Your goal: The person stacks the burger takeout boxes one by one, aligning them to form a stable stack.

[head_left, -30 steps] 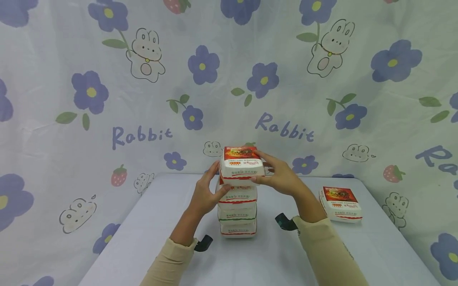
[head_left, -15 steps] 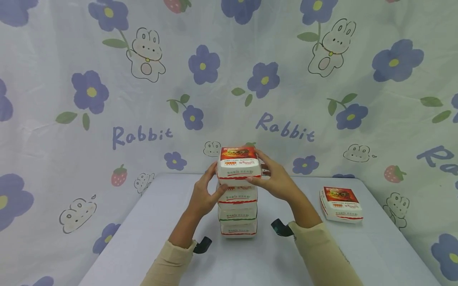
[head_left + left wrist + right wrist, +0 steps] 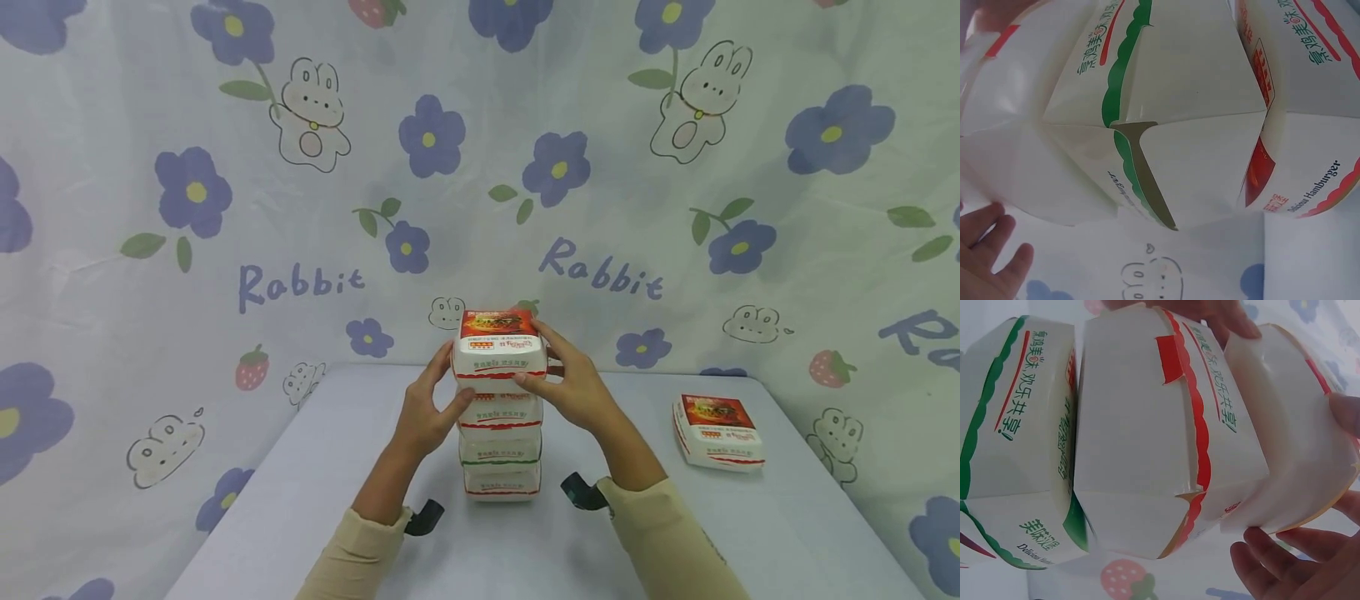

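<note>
A white-and-red hamburger box [image 3: 500, 357] sits at the top of a stack of similar boxes, and both hands are on it. At its right side my right hand [image 3: 576, 385] grips it, thumb at the front and fingers behind. My left hand [image 3: 427, 414] holds the left side, its thumb near the seam with the box below. Under it come a red-trimmed box [image 3: 501, 412], a green-trimmed box [image 3: 500, 450] and another red-trimmed box [image 3: 502, 483]. In the right wrist view the top box [image 3: 1291, 437] looks slightly tilted against the box beneath.
Another hamburger box [image 3: 718, 432] lies alone on the right side of the white table [image 3: 322, 467]. A curtain [image 3: 480, 217] printed with rabbits and flowers hangs behind the table. Dark wrist-camera pieces [image 3: 425, 518] stick out from both sleeves.
The top box has shifted slightly left and sits more squarely over the stack. My right hand has moved left with it, while the left hand has hardly moved.
</note>
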Tool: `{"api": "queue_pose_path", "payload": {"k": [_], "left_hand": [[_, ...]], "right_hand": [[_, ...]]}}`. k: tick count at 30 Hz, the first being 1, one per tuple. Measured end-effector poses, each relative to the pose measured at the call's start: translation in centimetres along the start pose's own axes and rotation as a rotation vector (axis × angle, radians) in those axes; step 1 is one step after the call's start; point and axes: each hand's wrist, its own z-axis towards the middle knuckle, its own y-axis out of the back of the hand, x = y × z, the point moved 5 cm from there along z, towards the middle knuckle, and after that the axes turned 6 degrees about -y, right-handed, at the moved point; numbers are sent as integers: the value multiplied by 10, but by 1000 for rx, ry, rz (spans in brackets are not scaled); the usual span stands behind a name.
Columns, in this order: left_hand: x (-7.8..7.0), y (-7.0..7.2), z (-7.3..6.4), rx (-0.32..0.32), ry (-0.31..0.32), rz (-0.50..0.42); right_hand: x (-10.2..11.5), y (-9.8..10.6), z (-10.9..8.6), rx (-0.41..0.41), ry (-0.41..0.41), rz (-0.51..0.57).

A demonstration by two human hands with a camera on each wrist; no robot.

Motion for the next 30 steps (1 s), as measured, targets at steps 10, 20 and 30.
{"api": "queue_pose_path", "payload": {"k": [10, 20, 30], "left_hand": [[-1, 2, -1, -2, 17, 3], [-1, 1, -2, 6, 28, 8], [-2, 0, -5, 9, 26, 18]], "right_hand": [[-2, 2, -1, 56, 15, -12], [-7, 2, -2, 57, 45, -8], [-12, 1, -3, 66, 46, -15]]}}
